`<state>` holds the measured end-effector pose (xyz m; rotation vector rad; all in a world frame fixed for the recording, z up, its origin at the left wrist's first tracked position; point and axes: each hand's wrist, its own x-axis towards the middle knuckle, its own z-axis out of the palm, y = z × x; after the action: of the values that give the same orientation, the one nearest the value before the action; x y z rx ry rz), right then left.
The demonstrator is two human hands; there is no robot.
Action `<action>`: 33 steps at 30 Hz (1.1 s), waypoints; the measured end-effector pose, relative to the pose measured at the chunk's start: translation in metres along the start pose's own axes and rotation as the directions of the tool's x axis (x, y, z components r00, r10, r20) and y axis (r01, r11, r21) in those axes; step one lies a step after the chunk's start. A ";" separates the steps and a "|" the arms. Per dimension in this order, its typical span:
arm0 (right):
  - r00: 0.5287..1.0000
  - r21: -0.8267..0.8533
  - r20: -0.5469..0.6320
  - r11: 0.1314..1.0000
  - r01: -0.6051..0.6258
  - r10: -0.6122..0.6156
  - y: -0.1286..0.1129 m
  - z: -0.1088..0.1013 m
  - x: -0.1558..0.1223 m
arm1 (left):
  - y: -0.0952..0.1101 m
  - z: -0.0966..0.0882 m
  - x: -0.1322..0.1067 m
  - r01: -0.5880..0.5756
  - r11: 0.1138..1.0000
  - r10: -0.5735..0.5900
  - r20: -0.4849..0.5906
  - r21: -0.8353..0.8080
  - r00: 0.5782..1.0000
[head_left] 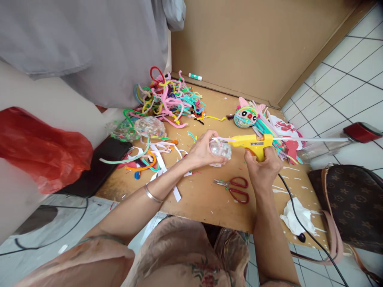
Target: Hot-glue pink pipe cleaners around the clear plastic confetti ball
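My left hand (204,150) is closed around a clear plastic bottle piece (220,150) above the middle of the table. A pale pink strip, perhaps a pipe cleaner, lies along its top edge. In my right hand (265,165) is a yellow hot glue gun (254,146), its nozzle pointing left at the top of the bottle piece. A long glue stick (311,139) juts out of the gun's back end. Just below lies a pair of red-handled scissors (235,187) with partly spread blades.
Colourful pipe cleaners (167,95) are heaped at the back left, near crumpled clear plastic (149,127) and white paper strips (160,159). A decorated face craft (245,116) lies at the back right. The gun's black cord (299,219) passes a brown handbag (350,203).
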<state>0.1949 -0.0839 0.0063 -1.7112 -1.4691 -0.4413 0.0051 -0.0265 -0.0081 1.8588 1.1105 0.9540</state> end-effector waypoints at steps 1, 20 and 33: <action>1.000 0.000 0.000 1.000 0.002 -0.002 0.000 0.000 0.000 | 0.000 0.000 0.000 -0.001 1.000 0.001 -0.001 0.001 1.000; 1.000 0.009 0.025 1.000 0.000 0.000 -0.001 -0.003 0.001 | 0.002 -0.001 -0.001 0.027 1.000 -0.027 0.004 0.007 1.000; 1.000 0.001 -0.006 1.000 -0.010 0.010 0.000 -0.002 0.001 | 0.003 -0.001 -0.001 0.026 1.000 -0.026 -0.002 -0.001 1.000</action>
<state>0.1960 -0.0844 0.0082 -1.7149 -1.4551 -0.4402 0.0049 -0.0281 -0.0050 1.8385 1.1325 0.9422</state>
